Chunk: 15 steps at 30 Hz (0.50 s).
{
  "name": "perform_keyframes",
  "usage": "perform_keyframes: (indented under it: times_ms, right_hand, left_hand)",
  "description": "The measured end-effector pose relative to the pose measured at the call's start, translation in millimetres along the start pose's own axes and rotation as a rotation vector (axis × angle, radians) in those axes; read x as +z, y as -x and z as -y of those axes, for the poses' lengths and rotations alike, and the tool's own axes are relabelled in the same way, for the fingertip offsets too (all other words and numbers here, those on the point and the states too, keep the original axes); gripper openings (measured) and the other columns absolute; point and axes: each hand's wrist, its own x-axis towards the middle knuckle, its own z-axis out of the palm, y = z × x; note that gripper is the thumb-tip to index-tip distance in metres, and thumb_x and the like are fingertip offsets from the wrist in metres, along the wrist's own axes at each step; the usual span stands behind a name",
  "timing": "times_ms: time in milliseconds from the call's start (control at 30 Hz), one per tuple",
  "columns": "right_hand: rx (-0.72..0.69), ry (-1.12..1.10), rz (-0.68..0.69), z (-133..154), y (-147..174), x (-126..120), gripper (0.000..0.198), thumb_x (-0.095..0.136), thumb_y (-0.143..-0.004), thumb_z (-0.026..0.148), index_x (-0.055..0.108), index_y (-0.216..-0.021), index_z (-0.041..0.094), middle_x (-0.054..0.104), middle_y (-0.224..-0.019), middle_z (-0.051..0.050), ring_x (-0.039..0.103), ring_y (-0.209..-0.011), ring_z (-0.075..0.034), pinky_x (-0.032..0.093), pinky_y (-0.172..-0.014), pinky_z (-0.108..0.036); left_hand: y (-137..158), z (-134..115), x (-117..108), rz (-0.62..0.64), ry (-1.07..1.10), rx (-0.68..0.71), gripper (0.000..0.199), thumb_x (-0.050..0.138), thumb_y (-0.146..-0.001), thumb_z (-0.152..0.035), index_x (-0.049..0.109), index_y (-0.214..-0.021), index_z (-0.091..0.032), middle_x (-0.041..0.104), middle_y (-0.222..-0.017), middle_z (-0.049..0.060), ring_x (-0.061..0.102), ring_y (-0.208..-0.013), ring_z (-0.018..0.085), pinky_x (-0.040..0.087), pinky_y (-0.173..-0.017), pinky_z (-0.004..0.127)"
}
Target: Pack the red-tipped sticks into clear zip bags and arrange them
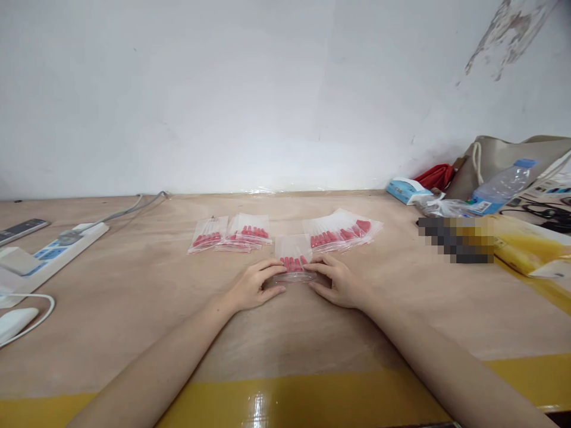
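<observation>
A clear plastic bag (pixel 292 245) with several small red pieces (pixel 291 263) in a row lies on the table in front of me. Its near edge bows into a narrow oval. My left hand (pixel 257 284) grips the left side of this bag, and my right hand (pixel 338 283) grips its right side, thumbs towards me. Behind my left hand lie overlapping bags (pixel 241 236) with similar red pieces. Another fanned stack of such bags (pixel 341 230) rests beyond my right hand. What exactly the red pieces are is too small to tell.
On the left lie a white power strip (pixel 84 241), a phone-like device (pixel 22 229) and a white plug with cable (pixel 18 324). At right are a blue-white box (pixel 408 190), a plastic bottle (pixel 504 185), a yellow package (pixel 530 246) and a grey bag (pixel 504 151). A wall (pixel 267 95) stands behind.
</observation>
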Motion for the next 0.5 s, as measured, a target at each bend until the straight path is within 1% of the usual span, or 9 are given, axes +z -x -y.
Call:
perform_keyframes:
  times_ms: [33, 100, 200, 300, 400, 500]
  right_hand:
    - [-0.028, 0.002, 0.007, -1.4, 2.5, -3.9, 0.038, 0.055, -0.075, 0.018, 0.053, -0.113, 0.02, 0.053, -0.102, -0.009, 0.053, -0.089, -0.017, 0.047, -0.078, -0.034]
    - [-0.08, 0.021, -0.014, -5.3, 6.7, -7.3, 0.037, 0.05, -0.078, 0.014, 0.053, -0.114, 0.021, 0.053, -0.105, -0.009, 0.052, -0.094, -0.017, 0.047, -0.08, -0.033]
    - [-0.142, 0.068, -0.046, -13.1, 8.3, -0.7, 0.028, 0.047, -0.081, 0.013, 0.058, -0.105, 0.021, 0.057, -0.098, -0.007, 0.055, -0.088, -0.015, 0.048, -0.074, -0.03]
    - [-0.179, 0.113, -0.062, -20.0, 4.2, 10.2, 0.022, 0.046, -0.083, 0.014, 0.061, -0.097, 0.021, 0.061, -0.092, -0.006, 0.057, -0.082, -0.014, 0.049, -0.069, -0.027]
    - [-0.153, 0.122, -0.139, -23.0, -2.8, 13.6, 0.02, 0.045, -0.084, 0.015, 0.06, -0.095, 0.02, 0.062, -0.093, -0.007, 0.058, -0.085, -0.015, 0.05, -0.072, -0.029]
    - [-0.088, 0.097, -0.204, -23.2, -7.6, 10.6, 0.017, 0.045, -0.085, 0.016, 0.061, -0.091, 0.02, 0.062, -0.092, -0.007, 0.059, -0.084, -0.015, 0.05, -0.076, -0.03]
  left_hand:
    - [3.3, 3.3, -3.8, 0.009, -0.019, 0.038, 0.034, 0.059, -0.08, -0.03, 0.054, -0.112, -0.02, 0.056, -0.113, 0.007, 0.056, -0.101, 0.019, 0.047, -0.087, 0.031]
    - [8.8, 9.8, -8.4, -0.019, -0.083, 0.079, 0.032, 0.056, -0.083, -0.028, 0.053, -0.114, -0.021, 0.057, -0.113, 0.007, 0.057, -0.1, 0.018, 0.049, -0.086, 0.03]
    - [12.0, 16.3, -7.3, -0.063, -0.13, 0.115, 0.023, 0.052, -0.085, -0.024, 0.058, -0.107, -0.02, 0.06, -0.107, 0.006, 0.06, -0.093, 0.016, 0.051, -0.082, 0.028]
    - [10.0, 17.5, -2.4, -0.1, -0.1, 0.105, 0.018, 0.053, -0.085, -0.023, 0.062, -0.1, -0.019, 0.062, -0.103, 0.005, 0.062, -0.09, 0.015, 0.052, -0.081, 0.026]
    - [6.8, 16.7, 0.7, -0.137, -0.079, 0.079, 0.019, 0.057, -0.082, -0.026, 0.062, -0.098, -0.017, 0.062, -0.101, 0.006, 0.062, -0.088, 0.015, 0.053, -0.079, 0.025]
    - [3.6, 17.5, 3.2, -0.21, -0.143, 0.097, 0.02, 0.057, -0.082, -0.025, 0.061, -0.099, -0.016, 0.063, -0.101, 0.007, 0.062, -0.088, 0.015, 0.053, -0.079, 0.026]
